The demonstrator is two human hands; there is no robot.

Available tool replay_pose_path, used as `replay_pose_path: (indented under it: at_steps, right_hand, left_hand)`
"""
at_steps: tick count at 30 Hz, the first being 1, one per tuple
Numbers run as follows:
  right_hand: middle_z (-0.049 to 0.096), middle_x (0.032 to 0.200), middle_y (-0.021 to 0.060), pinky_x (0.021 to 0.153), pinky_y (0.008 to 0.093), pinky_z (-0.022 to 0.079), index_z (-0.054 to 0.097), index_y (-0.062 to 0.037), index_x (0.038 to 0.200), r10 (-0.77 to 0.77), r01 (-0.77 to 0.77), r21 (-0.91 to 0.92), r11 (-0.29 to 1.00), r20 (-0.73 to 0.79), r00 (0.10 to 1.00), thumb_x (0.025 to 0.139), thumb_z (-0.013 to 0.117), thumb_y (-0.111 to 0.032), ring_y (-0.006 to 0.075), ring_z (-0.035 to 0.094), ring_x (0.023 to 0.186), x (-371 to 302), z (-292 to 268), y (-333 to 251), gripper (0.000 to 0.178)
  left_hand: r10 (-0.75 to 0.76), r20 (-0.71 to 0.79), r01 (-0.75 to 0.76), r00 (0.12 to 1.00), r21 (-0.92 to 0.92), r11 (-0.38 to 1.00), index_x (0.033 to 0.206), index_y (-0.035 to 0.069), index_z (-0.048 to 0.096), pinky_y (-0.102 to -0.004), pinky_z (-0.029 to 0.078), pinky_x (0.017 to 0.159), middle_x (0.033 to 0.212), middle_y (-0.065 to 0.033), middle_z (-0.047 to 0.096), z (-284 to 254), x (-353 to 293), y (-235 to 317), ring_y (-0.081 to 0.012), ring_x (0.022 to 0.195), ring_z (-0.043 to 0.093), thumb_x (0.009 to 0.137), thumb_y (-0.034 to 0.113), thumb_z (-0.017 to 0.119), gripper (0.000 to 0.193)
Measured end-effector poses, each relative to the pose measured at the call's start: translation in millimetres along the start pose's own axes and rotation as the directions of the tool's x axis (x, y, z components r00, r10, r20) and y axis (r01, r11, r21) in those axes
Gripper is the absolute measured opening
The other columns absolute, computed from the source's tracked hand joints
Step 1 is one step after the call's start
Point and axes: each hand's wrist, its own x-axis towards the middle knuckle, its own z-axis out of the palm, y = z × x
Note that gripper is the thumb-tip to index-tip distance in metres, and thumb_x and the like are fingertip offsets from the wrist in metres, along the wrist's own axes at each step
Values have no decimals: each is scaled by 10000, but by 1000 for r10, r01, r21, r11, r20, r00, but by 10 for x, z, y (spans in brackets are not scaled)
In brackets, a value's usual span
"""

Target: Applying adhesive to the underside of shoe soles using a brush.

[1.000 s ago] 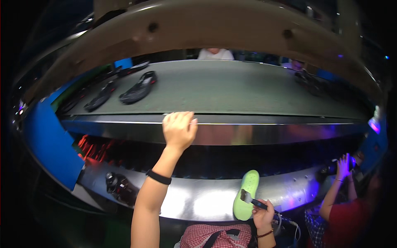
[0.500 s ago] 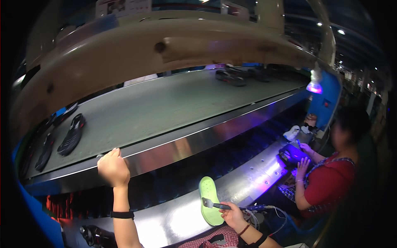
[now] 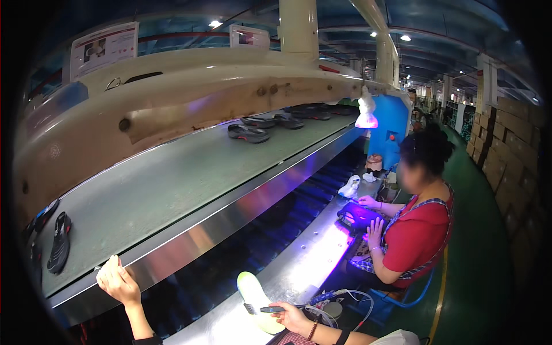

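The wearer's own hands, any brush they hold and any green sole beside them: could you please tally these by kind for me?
Hands (left hand, right hand): 2
Brush: 1
Green sole: 1
Total: 4

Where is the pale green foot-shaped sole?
Low in the head view, slightly left of centre: the sole lies on the shiny metal ledge, beside the wearer's right hand and its black-handled brush.

Smooth sole [image 3: 251, 287]; glossy metal bench [image 3: 214, 317]; matt belt [image 3: 158, 184].

Green sole [image 3: 258, 299] — one, co-worker [image 3: 418, 236] — one
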Motion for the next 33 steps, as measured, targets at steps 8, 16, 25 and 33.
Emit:
replay_pose_path:
  at_steps: [8, 16, 25, 33]
  right_hand:
    - [656, 1045, 89, 697, 261, 473, 597, -20, 1152, 31, -31, 2, 1000, 13, 999, 974, 482, -257, 162, 626, 848, 127, -120, 44, 318]
    - [644, 998, 100, 722, 302, 502, 600, -20, 1102, 24, -32, 88, 996, 86, 996, 956, 523, -271, 193, 616, 854, 272, -221, 136, 300]
    - [630, 947, 112, 750, 348, 535, 603, -21, 1046, 3, -35, 189, 981, 167, 986, 936, 568, -286, 229, 606, 861, 441, -321, 247, 290]
    - [631, 952, 125, 769, 374, 541, 604, -21, 1031, -8, -23, 137, 990, 226, 974, 918, 594, -328, 251, 607, 878, 535, -400, 282, 327]
  left_hand:
    - [3, -6, -3, 1000, -33, 999, 1052, -13, 669, -407, 357, 989, 1067, -145, 674, 7, -16, -14, -305, 1021, 584, 962, 205, 444, 326]
    - [-17, 8, 18, 1000, -62, 998, 1047, -17, 663, -410, 347, 997, 1080, -149, 667, 4, -30, -12, -315, 1031, 575, 978, 202, 415, 338]
    - [-48, -13, 46, 999, -98, 994, 1088, -15, 625, -395, 334, 987, 1063, -134, 654, 27, -70, -34, -298, 1021, 553, 957, 201, 420, 326]
    - [-20, -41, 15, 999, -119, 993, 1042, -12, 625, -395, 343, 976, 1064, -136, 655, 46, -71, -55, -298, 1005, 560, 940, 196, 446, 293]
